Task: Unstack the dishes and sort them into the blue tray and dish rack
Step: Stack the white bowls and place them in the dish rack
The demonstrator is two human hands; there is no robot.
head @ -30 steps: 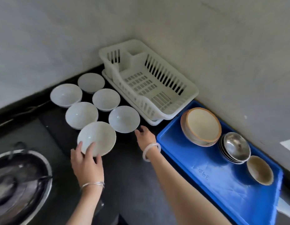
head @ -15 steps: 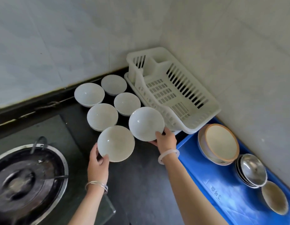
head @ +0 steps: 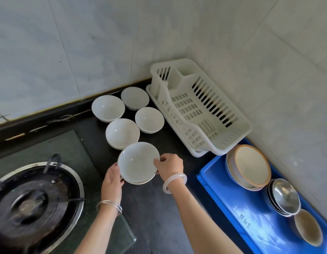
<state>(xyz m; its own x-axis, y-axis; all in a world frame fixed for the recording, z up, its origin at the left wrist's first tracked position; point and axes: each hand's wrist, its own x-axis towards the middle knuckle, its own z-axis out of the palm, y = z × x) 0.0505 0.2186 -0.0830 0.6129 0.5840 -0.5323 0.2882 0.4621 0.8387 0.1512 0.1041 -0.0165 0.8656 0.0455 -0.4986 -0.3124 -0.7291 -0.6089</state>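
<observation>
Both my hands hold two white bowls (head: 138, 163) nested one inside the other, just above the black counter. My left hand (head: 112, 180) grips the left rim and my right hand (head: 170, 166) pinches the right rim. Several more white bowls (head: 122, 133) stand singly on the counter behind them. The white dish rack (head: 199, 110) in the corner holds nothing. To the right, the blue tray (head: 250, 222) carries a large tan-rimmed bowl (head: 250, 165), a stack of steel bowls (head: 284, 197) and a small tan bowl (head: 308, 230).
A dark wok (head: 36, 198) sits on the stove at the lower left, on a glass hob whose corner (head: 126, 237) juts out near my left arm. Tiled walls close in the counter behind and to the right.
Half a second ago each hand held its own white bowl, side by side. Now the two bowls are nested together between both hands.
</observation>
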